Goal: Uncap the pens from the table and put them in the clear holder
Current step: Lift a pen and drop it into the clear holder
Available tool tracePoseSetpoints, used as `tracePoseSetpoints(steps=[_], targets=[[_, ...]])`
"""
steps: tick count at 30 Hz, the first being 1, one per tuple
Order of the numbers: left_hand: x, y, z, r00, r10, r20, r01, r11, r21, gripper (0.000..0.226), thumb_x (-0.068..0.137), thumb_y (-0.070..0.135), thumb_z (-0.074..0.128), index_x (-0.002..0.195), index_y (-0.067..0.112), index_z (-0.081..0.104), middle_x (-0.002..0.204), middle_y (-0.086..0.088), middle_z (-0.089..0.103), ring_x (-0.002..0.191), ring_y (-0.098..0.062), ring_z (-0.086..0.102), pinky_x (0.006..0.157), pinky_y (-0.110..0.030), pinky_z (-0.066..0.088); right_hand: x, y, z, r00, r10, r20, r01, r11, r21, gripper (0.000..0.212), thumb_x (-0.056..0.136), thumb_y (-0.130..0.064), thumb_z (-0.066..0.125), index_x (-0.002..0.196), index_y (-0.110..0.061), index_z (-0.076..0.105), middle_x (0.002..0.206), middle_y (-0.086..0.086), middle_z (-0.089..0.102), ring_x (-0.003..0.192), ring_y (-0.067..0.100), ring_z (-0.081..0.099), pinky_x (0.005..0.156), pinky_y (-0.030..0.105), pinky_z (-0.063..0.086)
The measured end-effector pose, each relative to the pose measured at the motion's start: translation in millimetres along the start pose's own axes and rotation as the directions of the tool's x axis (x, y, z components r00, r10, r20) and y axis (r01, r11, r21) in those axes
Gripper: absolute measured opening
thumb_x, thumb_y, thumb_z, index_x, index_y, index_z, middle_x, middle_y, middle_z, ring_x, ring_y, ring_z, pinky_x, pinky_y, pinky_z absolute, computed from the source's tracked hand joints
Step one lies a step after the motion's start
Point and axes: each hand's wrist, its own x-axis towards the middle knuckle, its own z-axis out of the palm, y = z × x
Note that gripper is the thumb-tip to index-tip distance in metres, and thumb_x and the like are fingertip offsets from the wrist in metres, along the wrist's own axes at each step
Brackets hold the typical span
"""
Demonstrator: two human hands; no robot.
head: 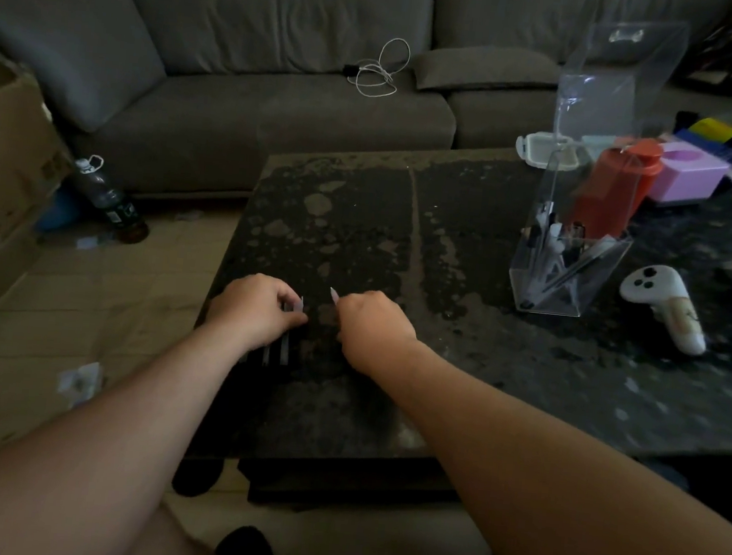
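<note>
Head view: a grey sofa (285, 71) runs behind the dark table (461, 330). On the table's right part stands the clear holder (565, 259) with pens inside. At the table's near left edge, pens (276, 351) lie under the left hand (257, 310), fingers curled over them. Just beside it the right hand (375, 327) is curled; whether it grips anything I cannot tell.

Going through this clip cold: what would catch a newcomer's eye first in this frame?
Probably the two hands, left hand and right hand, close together at the near edge of the dark table, over a few pens. Next, the tall clear holder at the right, already holding pens, with a white controller beside it.
</note>
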Motion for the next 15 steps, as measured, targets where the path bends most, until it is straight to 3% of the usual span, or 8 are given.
tracePoseSetpoints(steps=[2,7,11,15], targets=[[-1,4,1,1.0,-0.008,-0.023,0.008,1.0,-0.006,0.017,0.081,0.056,0.082,0.08,0.041,0.073,0.095,0.019,0.071,0.091,-0.011,0.066,0.088,-0.041,0.059,0,5,-6,0.999,0.048,0.005,-0.048,0.998,0.052,0.024,0.101,-0.023,0.065,0.123,-0.014,0.061,0.109,0.01,0.065,0.089,0.024,0.064,0.074,0.037,0.055],[-6,15,-7,0.998,-0.004,-0.067,0.0,0.998,-0.066,0.022,0.082,0.055,0.081,0.078,0.036,0.071,0.085,0.016,0.068,0.082,-0.01,0.064,0.08,-0.039,0.059,-9,23,-19,0.987,0.163,0.014,-0.163,0.985,0.055,0.039,0.098,-0.02,0.067,0.132,-0.012,0.05,0.116,0.013,0.064,0.102,0.031,0.066,0.07,0.039,0.049],[-15,30,-12,0.996,0.053,-0.067,-0.062,0.988,-0.139,0.018,0.088,0.045,0.081,0.085,0.033,0.067,0.089,0.01,0.067,0.08,-0.01,0.063,0.068,-0.035,0.054,-8,47,-39,0.973,0.221,0.062,-0.225,0.972,0.061,0.039,0.101,-0.021,0.061,0.137,-0.01,0.052,0.124,0.014,0.063,0.11,0.031,0.065,0.085,0.043,0.053],[-21,40,-11,0.993,0.107,-0.045,-0.114,0.967,-0.23,0.008,0.093,0.039,0.077,0.094,0.038,0.069,0.094,0.016,0.068,0.088,-0.003,0.063,0.075,-0.032,0.053,-11,72,-56,0.977,0.207,0.045,-0.212,0.969,0.131,0.029,0.104,-0.031,0.055,0.13,-0.019,0.058,0.121,0.01,0.063,0.105,0.029,0.064,0.088,0.045,0.055]])
